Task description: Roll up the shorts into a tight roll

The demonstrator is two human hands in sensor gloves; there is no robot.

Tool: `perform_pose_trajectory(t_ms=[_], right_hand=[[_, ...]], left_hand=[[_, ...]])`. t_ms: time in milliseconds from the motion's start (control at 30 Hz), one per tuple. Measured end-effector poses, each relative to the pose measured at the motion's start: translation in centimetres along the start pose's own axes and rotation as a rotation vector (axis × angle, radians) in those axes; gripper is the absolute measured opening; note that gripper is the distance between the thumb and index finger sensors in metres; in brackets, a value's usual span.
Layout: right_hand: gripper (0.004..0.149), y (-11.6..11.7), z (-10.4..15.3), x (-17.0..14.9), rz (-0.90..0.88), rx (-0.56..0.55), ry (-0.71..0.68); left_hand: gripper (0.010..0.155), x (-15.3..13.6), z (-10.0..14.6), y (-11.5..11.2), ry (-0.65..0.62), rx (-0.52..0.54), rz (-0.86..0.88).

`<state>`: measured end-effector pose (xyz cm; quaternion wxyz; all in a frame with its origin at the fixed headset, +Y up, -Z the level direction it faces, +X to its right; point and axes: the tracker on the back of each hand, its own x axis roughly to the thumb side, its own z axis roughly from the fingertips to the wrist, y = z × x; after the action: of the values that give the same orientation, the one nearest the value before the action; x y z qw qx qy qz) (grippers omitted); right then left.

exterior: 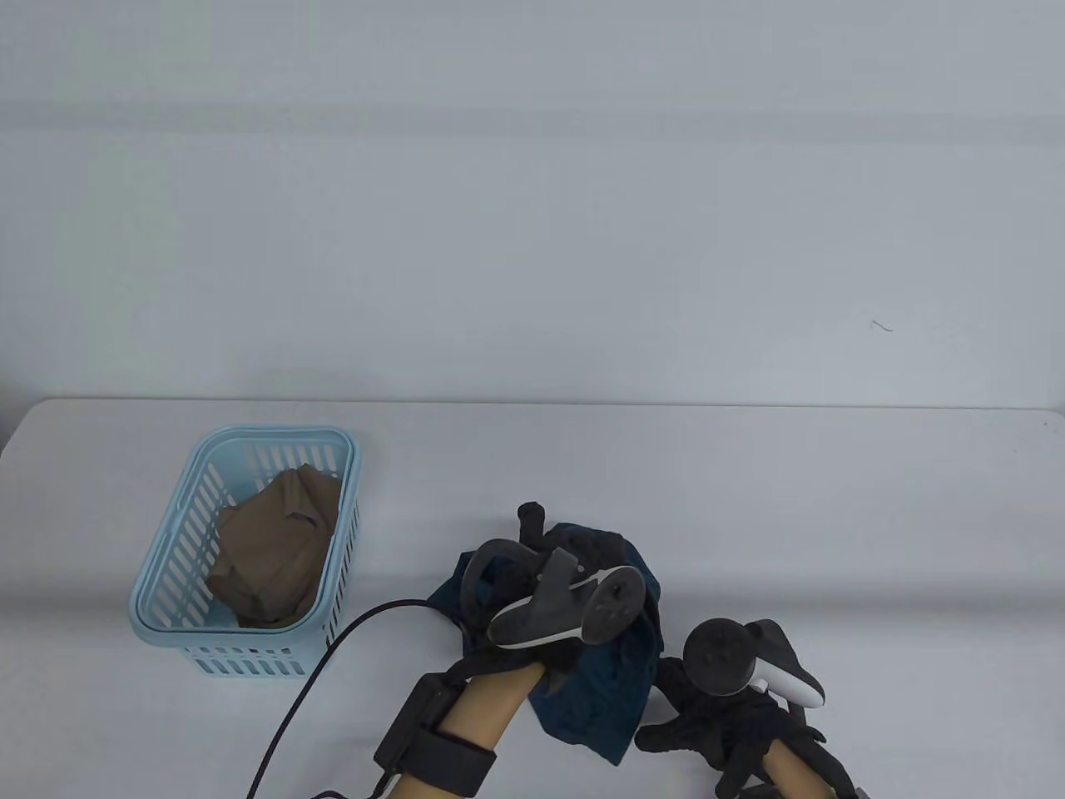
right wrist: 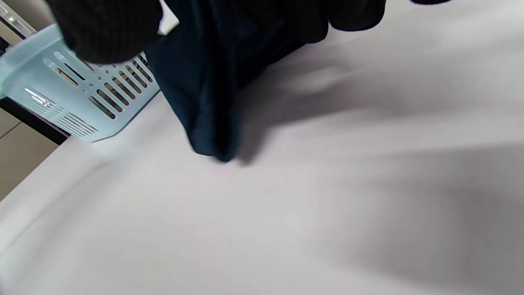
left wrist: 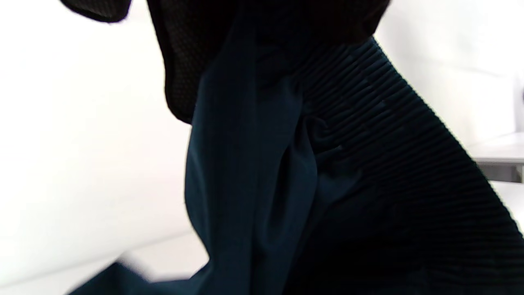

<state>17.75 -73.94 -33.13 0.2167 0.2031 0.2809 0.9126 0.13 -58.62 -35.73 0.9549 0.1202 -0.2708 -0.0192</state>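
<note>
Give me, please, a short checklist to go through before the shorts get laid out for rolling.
1. Left hand grips the shorts: ok, cloth hangs from its fingers in the left wrist view.
2. Right hand holds the shorts: cannot tell, it is at their edge.
3. Shorts flat: not ok, bunched.
4. Basket apart from the shorts: ok.
5. Cable off the shorts: cannot tell, it ends beside them.

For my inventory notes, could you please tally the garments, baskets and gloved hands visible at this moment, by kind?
Garments: 2, the dark blue shorts that the hands hold, and a brown garment in the basket.
Baskets: 1, the light blue plastic basket.
Gloved hands: 2, the left hand and the right hand.
Total: 5.
</note>
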Motion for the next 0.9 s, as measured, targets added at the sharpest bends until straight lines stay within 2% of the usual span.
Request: perform_pose_trajectory(t_ms=[100,233,300,400,500,567,700,800,900], right_hand=[[0.091,0.2,-0.1,0.1,0.014,-0.051,0.008],[0.083,0.8,-0.5,-0.1,0.051,-0.05,0.034],[0.073,1.0,-0.7,-0.1,0.032,-0.067,0.041],[0.06,1.1,-0.7,0.0,-0.026,-0.077,0.043],[0.058,0.9,-0.5,-0.1,-0.007,-0.092,0.08],[0.057,0.3,-0.4,-0.4,0.008,-0.156,0.117],[0.055,-1.7,-0.1,-0.7,-0.027,-0.323,0.209],[0.053,-4.8,1.2,0.3,-0.018,-0.478,0.239],[0.051,-8.5,3.5,1.8,-0.049,-0.607,0.218]], left_hand=[[0.049,0.2,-0.4,1.9,0.006,0.038,0.015],[0.049,-0.5,-0.2,4.0,0.035,0.088,0.035],[0.049,-1.1,0.2,4.5,0.052,0.096,0.053],[0.048,-2.3,1.2,4.3,0.063,0.064,0.066],[0.048,-4.3,2.5,3.7,0.093,0.034,0.073],[0.047,-6.0,3.3,3.0,0.129,0.0,0.089],[0.048,-9.4,4.8,1.3,0.219,-0.08,0.134],[0.047,-11.2,6.0,0.8,0.282,-0.081,0.188],[0.047,-12.9,6.9,1.7,0.319,-0.072,0.283]])
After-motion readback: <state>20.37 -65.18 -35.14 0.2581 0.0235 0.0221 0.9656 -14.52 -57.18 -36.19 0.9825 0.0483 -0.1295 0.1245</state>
